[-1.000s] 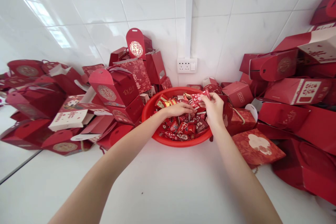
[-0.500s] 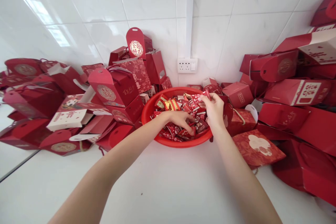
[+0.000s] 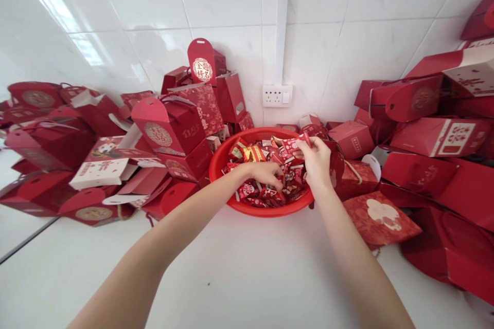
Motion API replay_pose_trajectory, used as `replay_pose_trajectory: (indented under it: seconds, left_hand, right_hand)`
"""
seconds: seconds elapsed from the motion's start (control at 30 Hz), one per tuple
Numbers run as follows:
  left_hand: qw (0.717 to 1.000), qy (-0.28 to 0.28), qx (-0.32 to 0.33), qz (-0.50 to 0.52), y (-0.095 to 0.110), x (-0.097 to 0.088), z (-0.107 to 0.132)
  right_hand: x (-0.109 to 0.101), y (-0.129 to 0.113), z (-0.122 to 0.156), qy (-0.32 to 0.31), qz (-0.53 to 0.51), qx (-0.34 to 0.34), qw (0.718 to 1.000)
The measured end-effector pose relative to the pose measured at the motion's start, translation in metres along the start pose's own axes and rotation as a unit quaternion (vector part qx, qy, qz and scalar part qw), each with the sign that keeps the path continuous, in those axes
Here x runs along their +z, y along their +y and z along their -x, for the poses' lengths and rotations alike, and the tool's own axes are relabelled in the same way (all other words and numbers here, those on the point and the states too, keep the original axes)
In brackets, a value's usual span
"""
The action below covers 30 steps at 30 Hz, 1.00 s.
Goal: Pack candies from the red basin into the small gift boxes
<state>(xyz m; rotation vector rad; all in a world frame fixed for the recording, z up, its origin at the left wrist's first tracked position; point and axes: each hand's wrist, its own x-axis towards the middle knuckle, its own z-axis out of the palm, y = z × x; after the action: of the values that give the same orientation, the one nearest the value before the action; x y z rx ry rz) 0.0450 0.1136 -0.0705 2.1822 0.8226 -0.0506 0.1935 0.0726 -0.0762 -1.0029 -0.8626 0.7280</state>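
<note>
Head view: The right hand [image 3: 317,160] grasps a red packet [image 3: 292,144] with white markings between thumb and fingers, over the right rear part of the red basket [image 3: 266,212]. The left hand [image 3: 265,172] is bent down among the wrapped packets [image 3: 247,191] inside the basket; its fingertips are partly hidden, so whether it grips one cannot be told.

Labels: The upright gift box [image 3: 201,61] at the rear left reads 金榜題名 in a pale medallion. The handled box [image 3: 170,126] in front of it carries a round medallion and gold script, not clearly legible. Print on the packets is too small to read.

Visibility limits: The left hand and forearm cover part of the basket's contents. The stacked boxes [image 3: 424,172] at far right are cut off by the frame edge.
</note>
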Motion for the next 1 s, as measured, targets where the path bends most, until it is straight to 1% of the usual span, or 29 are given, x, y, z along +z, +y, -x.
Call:
replay_pose_trajectory:
  seconds: [0.17,0.3,0.4,0.5,0.57,0.63,0.73,0.87,1.0]
  left_hand:
    - [0.999,0.027,0.011,0.034,-0.002,-0.003,-0.002]
    - [0.991,0.084,0.035,0.099,-0.005,-0.010,-0.003]
    - [0.985,0.110,0.050,0.124,-0.004,-0.012,-0.002]
    - [0.982,0.128,0.044,0.133,-0.002,-0.012,-0.001]
    - [0.977,0.152,0.034,0.148,-0.003,-0.011,-0.002]
    - [0.969,0.181,0.042,0.163,-0.005,-0.011,-0.005]
    - [0.963,0.217,0.059,0.146,-0.010,-0.012,-0.009]
    - [0.959,0.246,0.084,0.109,-0.017,-0.015,-0.010]
    - [0.946,0.263,0.119,0.148,-0.020,-0.017,-0.008]
  right_hand:
    - [0.000,-0.001,0.000,0.002,-0.015,0.004,1.000]
    - [0.000,-0.001,-0.001,0.004,-0.022,0.005,1.000]
    - [0.000,-0.001,-0.002,0.005,-0.019,0.007,1.000]
    - [0.000,-0.001,-0.001,0.005,-0.019,0.002,1.000]
    - [0.000,-0.002,0.000,-0.001,-0.021,-0.005,1.000]
    - [0.000,-0.002,0.000,-0.013,-0.018,-0.011,1.000]
    - [0.000,-0.002,0.001,-0.023,-0.015,-0.011,1.000]
    - [0.001,-0.001,0.000,-0.020,-0.032,0.007,0.999]
    - [0.001,0.000,-0.001,-0.022,-0.038,0.025,0.999]
